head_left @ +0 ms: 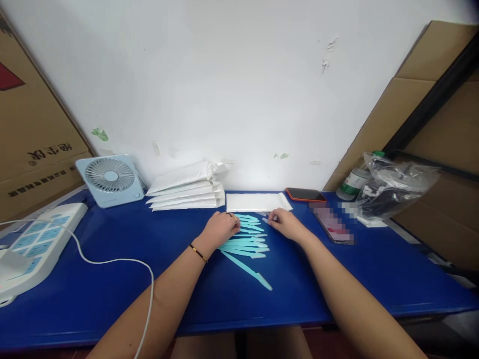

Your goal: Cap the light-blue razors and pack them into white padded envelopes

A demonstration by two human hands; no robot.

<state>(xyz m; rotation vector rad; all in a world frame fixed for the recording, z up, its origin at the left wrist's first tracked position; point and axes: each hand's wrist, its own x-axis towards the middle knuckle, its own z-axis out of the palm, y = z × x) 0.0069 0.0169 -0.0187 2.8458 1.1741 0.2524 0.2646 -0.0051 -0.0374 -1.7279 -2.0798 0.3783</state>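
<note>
Several light blue eyebrow razors (245,243) lie side by side in a row on the blue table, blade ends to the right, with pale translucent caps on many of them. One razor (247,269) lies apart at a slant, nearer the front edge. My left hand (220,229) is closed at the handle ends of the upper razors; its fingers partly hide what they grip. My right hand (286,223) pinches a small translucent cap (265,220) to the right of the upper razors' tips.
A flat white padded envelope (258,202) lies behind the hands, with a stack of envelopes (187,187) to its left. A blue fan (110,179) and power strip (41,244) stand left. Two phones (306,195), a bottle (354,183) and a plastic bag (396,189) are right.
</note>
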